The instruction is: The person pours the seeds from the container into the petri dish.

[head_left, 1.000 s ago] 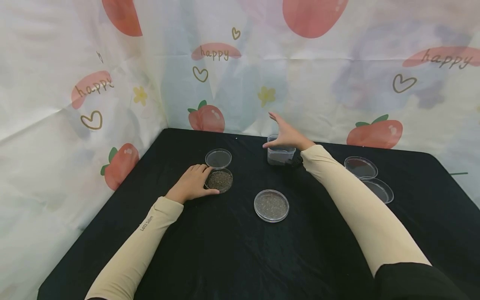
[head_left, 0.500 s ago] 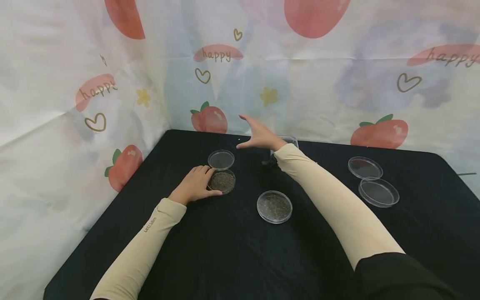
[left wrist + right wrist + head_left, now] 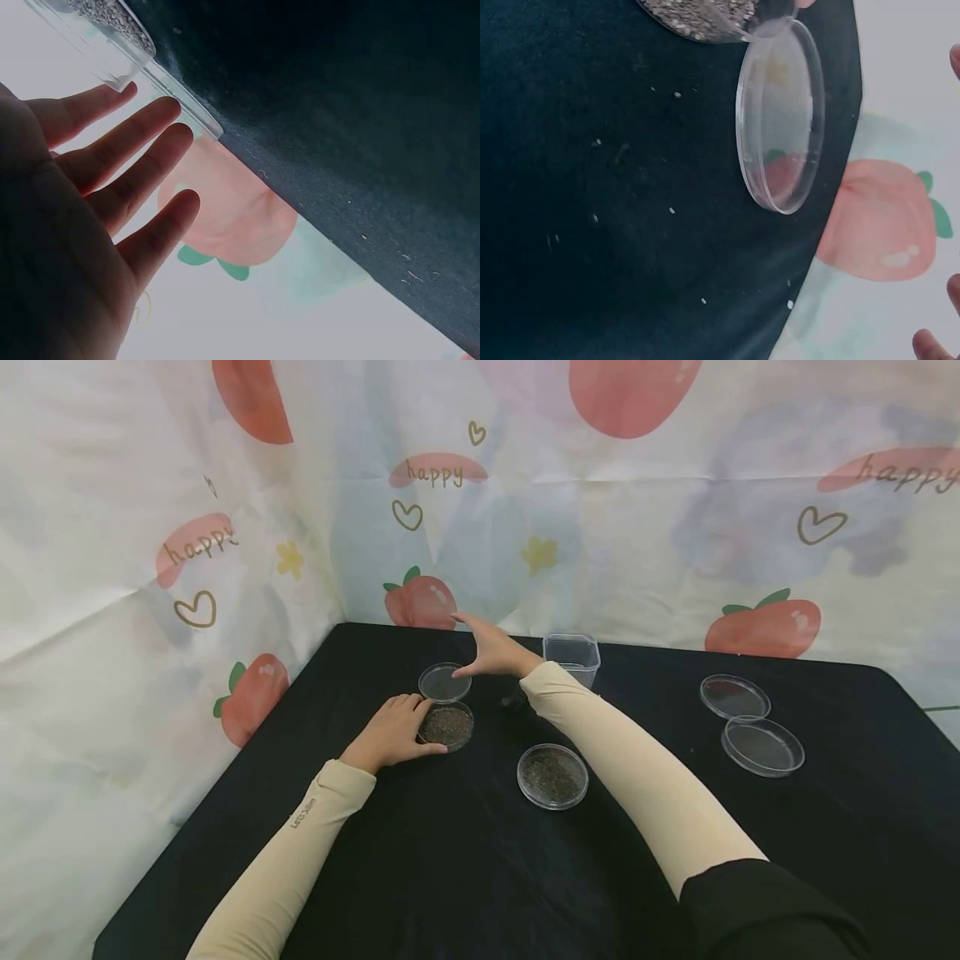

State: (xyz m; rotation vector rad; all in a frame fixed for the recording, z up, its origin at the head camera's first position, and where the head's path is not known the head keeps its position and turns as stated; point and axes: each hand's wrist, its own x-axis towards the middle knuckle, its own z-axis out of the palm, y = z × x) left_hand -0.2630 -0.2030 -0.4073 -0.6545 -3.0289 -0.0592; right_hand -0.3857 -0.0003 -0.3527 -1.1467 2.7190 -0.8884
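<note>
My left hand [image 3: 388,732] holds a clear petri dish [image 3: 447,727] of brownish grains, thumb at its near side and fingers at its left and far side. In the left wrist view, a fingertip [image 3: 127,91] meets the wall of that dish, while the other fingers extend past it. A clear petri dish half [image 3: 445,683] lies just behind, overlapping the filled dish's far rim. Over its right side hovers my right hand [image 3: 491,647], thumb and fingers spread wide and holding nothing. The right wrist view shows the clear half [image 3: 780,120] apart from the right fingertips [image 3: 928,345].
A second grain-filled petri dish [image 3: 552,777] sits mid-table. Behind the right wrist stands a clear plastic tub [image 3: 572,652]. Two overlapping clear dish halves [image 3: 762,747] lie at the right. Loose grains dot the black cloth [image 3: 592,247]. A printed curtain [image 3: 630,543] borders the table's back.
The right hand has swept left from the plastic tub to the clear dish half, uncovering the tub and staying spread. The left hand has kept its hold on the filled dish.
</note>
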